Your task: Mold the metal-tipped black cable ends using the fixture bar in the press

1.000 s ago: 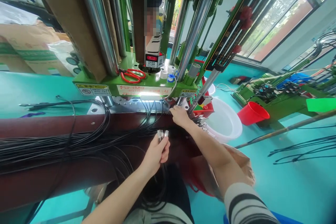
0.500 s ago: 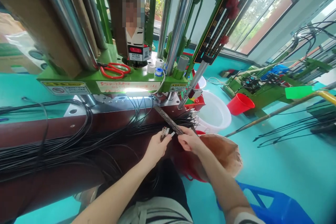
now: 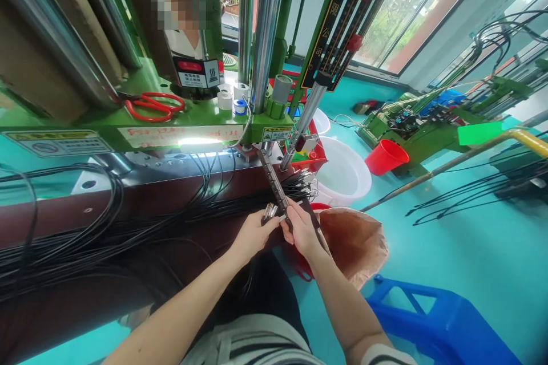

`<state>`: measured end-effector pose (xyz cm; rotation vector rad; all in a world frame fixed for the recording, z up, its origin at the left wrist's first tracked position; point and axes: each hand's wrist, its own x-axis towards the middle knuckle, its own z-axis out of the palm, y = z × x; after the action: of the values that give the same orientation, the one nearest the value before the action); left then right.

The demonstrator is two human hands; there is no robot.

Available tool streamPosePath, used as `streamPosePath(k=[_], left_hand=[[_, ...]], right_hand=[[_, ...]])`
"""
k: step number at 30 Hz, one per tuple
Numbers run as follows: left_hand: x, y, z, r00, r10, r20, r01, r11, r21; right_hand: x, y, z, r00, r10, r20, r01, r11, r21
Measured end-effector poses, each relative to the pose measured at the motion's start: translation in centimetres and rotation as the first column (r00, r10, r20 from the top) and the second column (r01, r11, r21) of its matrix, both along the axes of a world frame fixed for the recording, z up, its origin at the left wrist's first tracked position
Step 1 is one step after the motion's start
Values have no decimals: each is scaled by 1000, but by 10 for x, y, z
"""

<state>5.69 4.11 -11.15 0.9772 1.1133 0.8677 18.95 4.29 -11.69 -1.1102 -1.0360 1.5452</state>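
My right hand (image 3: 302,229) is closed around the near end of a long dark metal bar with notches (image 3: 274,182). The bar slants away, its far end by the press's lower plate. Close by on the left, my left hand (image 3: 252,235) pinches several small shiny metal connectors (image 3: 269,213) between thumb and fingers. A small pale piece shows between the two hands, too small to name. Beyond the hands, black cables (image 3: 162,222) run across the brown bench, with bright metal ends (image 3: 306,182) bunched right of the bar.
A green press (image 3: 201,117) stands in front, with red-handled scissors (image 3: 156,107) and tape rolls (image 3: 225,100) on its ledge. To the right are a white tub (image 3: 346,174), a paper-lined bucket (image 3: 359,239), a blue stool (image 3: 454,319) and a red bucket (image 3: 387,157). A person is behind the press.
The view has shifted, so the press appears further left. The bar now points more steeply away from me, and my right hand has turned with it. Both hands keep their grip.
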Motion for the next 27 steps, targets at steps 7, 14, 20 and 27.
streamPosePath(k=[7,14,20,27], left_hand=[[-5,0,0,999,-32,36,34,999,-37],[-3,-2,-6,999,49,-1,-49,999,-3],[-7,-6,-5,996,86,39,-86,996,-2],[-16,-7,3,941,197,275,-174,979,-107]], right_hand=[[-1,-2,4,999,36,27,-36,999,-8],[-5,-5,-2,988,-25,153,20,999,36],[-9,-7,-4,979,-60,196,53,998,45],[-5,-4,13,996,-18,82,23,998,-61]])
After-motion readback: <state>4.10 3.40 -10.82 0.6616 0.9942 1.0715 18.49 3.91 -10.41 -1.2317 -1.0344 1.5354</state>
